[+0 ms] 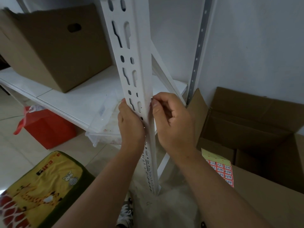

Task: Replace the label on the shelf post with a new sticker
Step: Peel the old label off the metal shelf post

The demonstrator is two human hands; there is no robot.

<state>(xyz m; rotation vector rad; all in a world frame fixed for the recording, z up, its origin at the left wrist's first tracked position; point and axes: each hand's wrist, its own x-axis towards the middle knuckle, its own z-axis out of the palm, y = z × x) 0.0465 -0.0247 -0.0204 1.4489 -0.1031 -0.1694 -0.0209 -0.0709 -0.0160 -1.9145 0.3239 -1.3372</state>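
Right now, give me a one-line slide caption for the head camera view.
Left hand steadies the white shelf post while the right hand picks at its edge, sticker sheet waiting on a box.

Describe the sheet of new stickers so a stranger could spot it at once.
Start at the white slotted shelf post that both hands hold, then look right and down to the open cardboard boxes. The sticker sheet lies on the near box's flap: the only pale green sheet there, gridded with red-bordered labels handwritten with numbers.
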